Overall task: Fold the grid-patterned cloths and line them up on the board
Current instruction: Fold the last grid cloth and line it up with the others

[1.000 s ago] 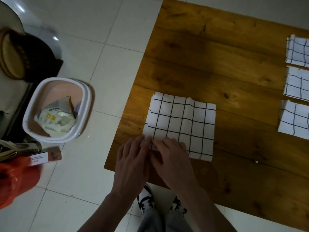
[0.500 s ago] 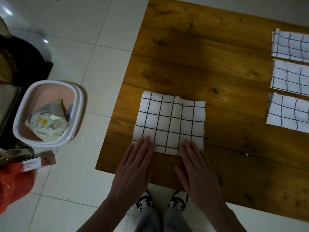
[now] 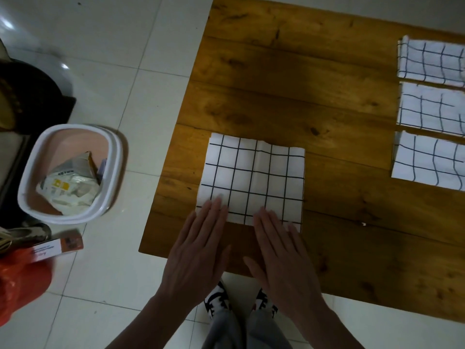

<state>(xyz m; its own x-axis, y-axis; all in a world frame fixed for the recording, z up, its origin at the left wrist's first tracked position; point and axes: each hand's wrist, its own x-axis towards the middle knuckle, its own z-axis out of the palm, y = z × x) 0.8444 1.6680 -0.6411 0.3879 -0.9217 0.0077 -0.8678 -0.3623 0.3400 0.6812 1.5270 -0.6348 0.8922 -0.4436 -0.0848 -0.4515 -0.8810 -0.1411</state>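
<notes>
A white cloth with a black grid point(image 3: 254, 180) lies flat and folded near the left front corner of the wooden board point(image 3: 289, 91). My left hand point(image 3: 198, 250) rests flat, fingers extended, with its fingertips on the cloth's near left edge. My right hand point(image 3: 279, 255) lies flat too, its fingertips on the near right edge. Neither hand grips anything. Three folded grid cloths sit in a column at the board's right edge: a far cloth point(image 3: 431, 62), a middle cloth point(image 3: 431, 108) and a near cloth point(image 3: 430, 161), each cut off by the frame.
A white and pink bin point(image 3: 69, 172) holding crumpled packaging stands on the tiled floor left of the board. An orange bag point(image 3: 22, 285) and a small box point(image 3: 56, 248) lie at the lower left. My feet point(image 3: 239, 302) stand at the board's near edge.
My hands went from pinching the cloth's near left corner together to lying flat and apart along its near edge. The view shifted slightly, bringing the right-hand cloths more into frame.
</notes>
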